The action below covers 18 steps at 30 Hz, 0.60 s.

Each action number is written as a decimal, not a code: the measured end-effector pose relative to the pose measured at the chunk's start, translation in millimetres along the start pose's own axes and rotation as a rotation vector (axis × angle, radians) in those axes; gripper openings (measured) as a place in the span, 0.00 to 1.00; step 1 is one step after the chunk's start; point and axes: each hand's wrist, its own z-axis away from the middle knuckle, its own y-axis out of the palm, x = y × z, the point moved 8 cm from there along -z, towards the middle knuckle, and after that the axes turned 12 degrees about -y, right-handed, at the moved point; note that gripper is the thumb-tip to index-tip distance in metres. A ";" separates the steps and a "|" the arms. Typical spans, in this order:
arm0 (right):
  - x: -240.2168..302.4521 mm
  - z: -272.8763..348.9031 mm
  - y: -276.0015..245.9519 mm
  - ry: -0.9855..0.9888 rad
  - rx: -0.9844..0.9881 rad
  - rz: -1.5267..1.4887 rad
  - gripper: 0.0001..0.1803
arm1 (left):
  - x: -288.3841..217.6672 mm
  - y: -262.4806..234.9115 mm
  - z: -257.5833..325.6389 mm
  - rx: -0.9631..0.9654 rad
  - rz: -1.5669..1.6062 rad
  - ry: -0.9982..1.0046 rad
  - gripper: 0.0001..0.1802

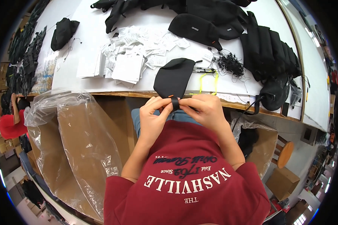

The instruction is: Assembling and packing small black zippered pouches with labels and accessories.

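Pinching black pouch [173, 78] strap, left hand [154, 114] closed, right hand [204, 110] closed, at table edge [112, 93]

A white worktop [82, 45] with a wooden edge stood above cardboard boxes [90, 127] lined with clear plastic; a round wooden stool [284, 153] stood to the right.

Black fabric pouch [173, 77], soft, rounded-oblong, matte. Upper body lies flat on the white tabletop [82, 48]; lower end hangs past the table edge toward the fingers. Small orange tab near lower left edge, just above left thumb. Narrow black strap loop [175, 102] at pouch's bottom end, upright, pinched btwn fingertips of left hand [154, 112] and right hand [204, 108], both sides touching it. Rest of pouch sits above & beyond the fingers.
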 end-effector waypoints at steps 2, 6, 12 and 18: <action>0.7 -4.2 0.7 0.022 0.021 0.000 0.06 | -4.9 -5.5 0.3 -0.030 0.039 0.028 0.05; -17.5 1.8 6.9 0.350 -0.142 -0.350 0.04 | -17.2 -10.8 -4.8 -0.079 0.084 0.139 0.06; -7.1 -5.2 6.1 0.112 -0.010 -0.006 0.06 | 2.0 -7.5 -16.0 0.083 0.012 -0.085 0.05; -7.6 -6.9 11.3 0.058 0.050 0.028 0.04 | -3.8 -8.3 -19.5 0.111 0.023 0.030 0.04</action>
